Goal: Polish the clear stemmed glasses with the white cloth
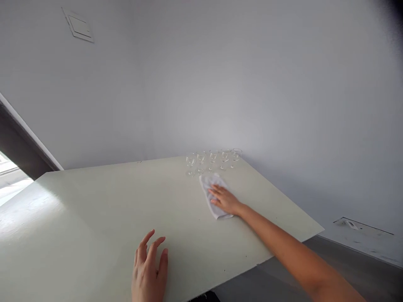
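A white cloth (206,184) lies spread on the pale table (119,201), its near corner toward me. My right hand (225,199) rests flat on it, palm down with the fingers spread, the arm reaching in from the lower right. Just beyond the cloth's far edge stands a row of several clear stemmed glasses (213,157), upright and close together. My left hand (149,268) is at the table's near side, fingers apart and slightly bent, with nothing in it. Whether its palm touches the surface I cannot tell.
Grey walls (195,75) meet in a corner behind the table. The table's right corner (323,229) sticks out over a dark floor (340,268). Small dark marks dot the near edge. A switch plate (80,27) is on the left wall, and a socket panel (362,226) sits low at right.
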A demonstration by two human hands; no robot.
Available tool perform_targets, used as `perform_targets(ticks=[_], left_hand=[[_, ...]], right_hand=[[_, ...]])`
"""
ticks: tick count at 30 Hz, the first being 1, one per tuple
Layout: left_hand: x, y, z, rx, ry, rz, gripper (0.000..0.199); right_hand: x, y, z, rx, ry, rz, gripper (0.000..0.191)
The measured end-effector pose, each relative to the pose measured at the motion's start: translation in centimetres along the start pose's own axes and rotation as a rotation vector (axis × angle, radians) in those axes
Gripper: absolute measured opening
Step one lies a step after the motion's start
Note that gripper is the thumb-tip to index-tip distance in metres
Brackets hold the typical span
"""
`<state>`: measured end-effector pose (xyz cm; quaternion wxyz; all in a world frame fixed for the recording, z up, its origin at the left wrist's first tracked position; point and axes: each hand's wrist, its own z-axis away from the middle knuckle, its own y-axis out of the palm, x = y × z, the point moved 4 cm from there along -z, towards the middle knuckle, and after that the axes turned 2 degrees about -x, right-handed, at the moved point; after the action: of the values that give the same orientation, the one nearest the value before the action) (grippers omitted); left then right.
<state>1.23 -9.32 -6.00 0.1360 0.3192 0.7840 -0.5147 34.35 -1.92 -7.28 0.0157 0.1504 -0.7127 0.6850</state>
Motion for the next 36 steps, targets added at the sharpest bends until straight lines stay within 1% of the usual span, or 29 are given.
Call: perform_targets(ticks=[3,5,6,8,9,11,13,16,18,20,24,27,29,31,33,34,35,36], left_hand=[[-0.1,0.0,0.1,0.046,-0.027,0.007,0.022],[-0.1,-0.1,0.1,0.056,-0.038,0.016,0.022],[-0.1,-0.1,0.1,0.058,-0.045,0.022,0.022],[0.0,-0.1,0.0,0.068,-0.064,0.041,0.021],[0.1,-0.1,0.0,0.075,-0.075,0.051,0.021],[0.2,0.0,-0.1,0.093,-0.094,0.068,0.021],[0.1,0.0,-0.1,0.11,-0.102,0.079,0.021],[-0.2,0.0,-0.1,0.129,-0.115,0.088,0.022],[-0.4,0.0,-0.1,0.142,-0.136,0.093,0.023],[-0.7,0.0,-0.1,0.152,-0.151,0.1,0.023],[-0.9,0.4,-0.2,0.161,-0.153,0.136,0.022],[-0.6,0.6,-0.7,0.196,-0.184,0.217,0.021],[-0.2,0.4,-1.4,0.224,-0.237,0.32,0.024],[0.3,-0.2,-2.4,0.233,-0.327,0.442,0.029],[0.7,-0.9,-3.8,0.223,-0.414,0.552,0.033],[0.8,-1.1,-4.7,0.218,-0.443,0.592,0.034],[0.8,-1.2,-5.7,0.215,-0.457,0.623,0.033],[0.7,-1.0,-6.9,0.211,-0.462,0.647,0.031]], right_hand=[[-7.6,-1.7,2.2,-0.055,0.236,0.103,0.062],[-11.9,-2.6,4.5,-0.079,0.391,0.152,0.061],[-13.6,-2.9,5.9,-0.084,0.475,0.172,0.06],[-16.1,-3.2,8.9,-0.107,0.624,0.203,0.059],[-16.8,-3.2,10.5,-0.118,0.693,0.214,0.06],[-17.2,-3.0,13.4,-0.138,0.801,0.228,0.062],[-16.4,-2.5,15.8,-0.15,0.854,0.237,0.064],[-13.7,-1.6,18.0,-0.154,0.85,0.265,0.063],[-11.3,-0.9,18.3,-0.147,0.807,0.287,0.062],[-8.6,-0.2,17.8,-0.146,0.716,0.294,0.062],[-2.1,1.2,14.7,-0.134,0.459,0.212,0.063],[3.3,1.8,12.0,-0.047,0.252,0.085,0.059],[6.6,1.4,10.5,0.022,0.104,-0.019,0.058],[9.2,0.3,9.0,0.114,-0.048,-0.157,0.058],[10.4,-1.4,7.2,0.182,-0.145,-0.343,0.053],[10.3,-2.3,6.0,0.173,-0.15,-0.445,0.049],[9.8,-3.2,4.5,0.125,-0.121,-0.545,0.045],[8.9,-3.8,2.7,0.04,-0.054,-0.644,0.042]])
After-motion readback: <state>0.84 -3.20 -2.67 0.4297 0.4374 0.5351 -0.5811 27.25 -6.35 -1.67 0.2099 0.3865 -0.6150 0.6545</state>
